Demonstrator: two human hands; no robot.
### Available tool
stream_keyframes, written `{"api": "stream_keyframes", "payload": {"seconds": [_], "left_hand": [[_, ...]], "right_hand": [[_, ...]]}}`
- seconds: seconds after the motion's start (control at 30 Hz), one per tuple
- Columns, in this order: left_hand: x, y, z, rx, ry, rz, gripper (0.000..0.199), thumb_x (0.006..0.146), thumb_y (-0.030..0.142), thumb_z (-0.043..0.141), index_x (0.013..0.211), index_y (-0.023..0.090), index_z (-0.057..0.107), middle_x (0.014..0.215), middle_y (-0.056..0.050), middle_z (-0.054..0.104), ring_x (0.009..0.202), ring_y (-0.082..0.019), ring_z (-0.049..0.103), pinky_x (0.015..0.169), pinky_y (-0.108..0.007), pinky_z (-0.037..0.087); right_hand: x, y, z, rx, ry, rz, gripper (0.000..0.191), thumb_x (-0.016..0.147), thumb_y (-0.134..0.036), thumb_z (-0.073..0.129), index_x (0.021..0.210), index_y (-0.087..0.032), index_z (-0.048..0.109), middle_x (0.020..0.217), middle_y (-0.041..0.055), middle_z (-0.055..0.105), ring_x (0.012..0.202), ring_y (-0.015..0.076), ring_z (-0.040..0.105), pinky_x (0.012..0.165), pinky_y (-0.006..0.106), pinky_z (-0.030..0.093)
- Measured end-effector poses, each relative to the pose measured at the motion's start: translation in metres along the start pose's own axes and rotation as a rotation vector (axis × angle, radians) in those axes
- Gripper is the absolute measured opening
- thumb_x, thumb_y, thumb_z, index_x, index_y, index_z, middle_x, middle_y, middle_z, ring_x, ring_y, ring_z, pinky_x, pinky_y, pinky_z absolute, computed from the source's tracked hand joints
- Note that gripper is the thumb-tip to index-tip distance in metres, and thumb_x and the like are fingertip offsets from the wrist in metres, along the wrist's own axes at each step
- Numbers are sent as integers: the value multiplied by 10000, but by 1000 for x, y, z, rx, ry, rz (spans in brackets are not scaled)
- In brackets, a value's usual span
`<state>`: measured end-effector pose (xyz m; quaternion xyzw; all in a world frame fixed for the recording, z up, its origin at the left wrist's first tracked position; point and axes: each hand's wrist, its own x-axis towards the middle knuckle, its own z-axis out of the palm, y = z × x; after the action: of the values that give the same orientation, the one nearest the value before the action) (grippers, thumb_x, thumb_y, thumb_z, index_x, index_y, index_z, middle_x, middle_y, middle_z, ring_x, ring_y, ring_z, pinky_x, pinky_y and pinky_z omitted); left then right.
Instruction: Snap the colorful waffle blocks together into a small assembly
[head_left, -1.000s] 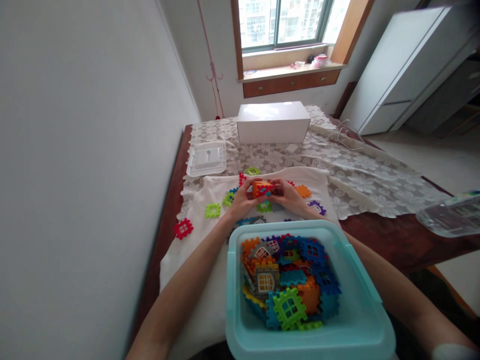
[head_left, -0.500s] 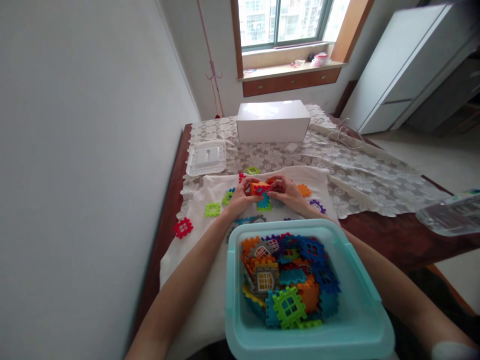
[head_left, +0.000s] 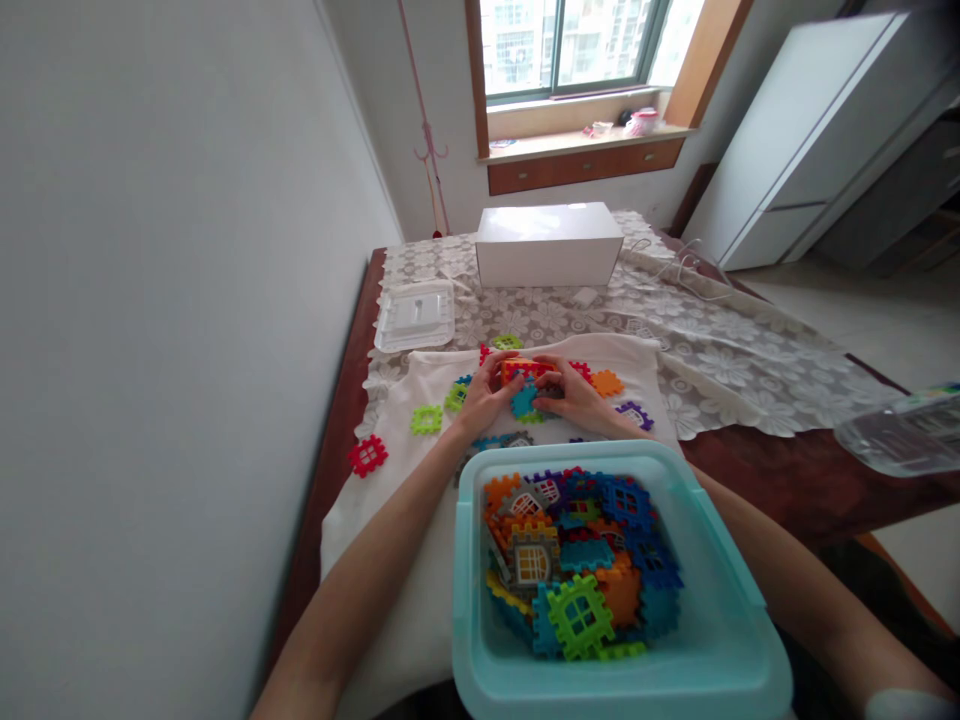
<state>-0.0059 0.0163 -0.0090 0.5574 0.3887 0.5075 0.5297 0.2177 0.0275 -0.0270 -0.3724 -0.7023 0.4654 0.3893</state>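
Observation:
Over the white cloth, my left hand (head_left: 482, 398) and my right hand (head_left: 571, 396) hold a small assembly of red and orange interlocking building blocks (head_left: 526, 371) between them. My left fingers grip its left side, and my right fingers are closed on its right side. A blue block (head_left: 524, 400) shows just below, between the hands; whether it is joined to the red part I cannot tell. Around the hands lie a lime-green window block (head_left: 427, 419), an orange block (head_left: 607, 383) and a purple window block (head_left: 635, 415).
A turquoise bin (head_left: 720, 640) full of mixed blocks stands close in front of me. A red window block (head_left: 367, 456) lies at the left. Farther back are a white lid (head_left: 415, 316) and a white box (head_left: 549, 246). A clear plastic container (head_left: 900, 435) is at the right.
The red and orange assembly has turned between my hands, showing a wider red edge. My right hand has shifted slightly right. The loose blocks and the bin stay in place.

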Motion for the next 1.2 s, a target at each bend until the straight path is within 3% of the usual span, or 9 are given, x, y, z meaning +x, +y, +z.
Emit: {"api": "stream_keyframes", "payload": {"seconds": [0.23,0.37,0.5,0.67,0.8,0.97,1.07,1.2], "left_hand": [[-1,0,3,234,36,103,431,970,429,812,1372,280,767,1433,-104,743,1398,-335,657,1294,-537,430],[-4,8,5,304,-5,210,297,960,438,829,1205,272,846,1531,-145,678,1583,-377,513,1384,-608,290],[-4,7,3,447,-60,317,239,839,384,949,1031,278,856,1491,-139,678,1601,-398,475,1397,-673,251],[-2,5,1,485,-57,356,121,912,396,882,986,304,861,1372,-110,738,1578,-380,492,1388,-684,272],[-2,11,1,496,-18,364,93,928,389,861,920,297,862,1212,-103,802,1473,-380,566,1352,-664,324],[-6,13,0,529,138,349,188,956,472,827,915,289,839,998,-89,801,1171,-332,672,1194,-545,492],[-9,10,-1,573,188,274,253,971,516,793,950,266,825,902,-61,761,926,-266,679,995,-427,562],[-12,11,0,619,163,282,273,996,517,759,958,251,809,837,-26,758,743,-197,644,799,-330,528]], "right_hand": [[2,-1,-4,19,88,-50,600,850,-321,843,1405,-296,618,1013,31,809,985,276,777,937,465,635],[2,-4,-5,-73,122,-108,483,896,-344,841,1343,-296,664,998,33,826,925,262,769,922,439,617],[1,-7,-5,-145,150,-137,338,922,-395,833,1218,-282,714,1045,59,838,911,268,765,877,418,608],[0,-11,-5,-213,129,-175,168,958,-394,807,1086,-293,765,1089,72,838,990,303,767,951,449,604],[-2,-9,-8,-235,74,-161,125,964,-360,787,1063,-290,757,1089,74,826,983,310,753,979,473,598],[-4,-2,-13,-301,-40,-152,315,896,-224,747,1201,-301,729,1274,92,796,1163,328,728,1084,506,572],[-2,-3,-15,-239,29,-159,388,837,-171,727,1202,-290,673,1168,80,790,1058,290,727,990,456,594],[2,-12,-13,-72,144,-128,281,883,-326,795,1114,-280,641,1028,41,770,882,233,694,826,384,589]]}}
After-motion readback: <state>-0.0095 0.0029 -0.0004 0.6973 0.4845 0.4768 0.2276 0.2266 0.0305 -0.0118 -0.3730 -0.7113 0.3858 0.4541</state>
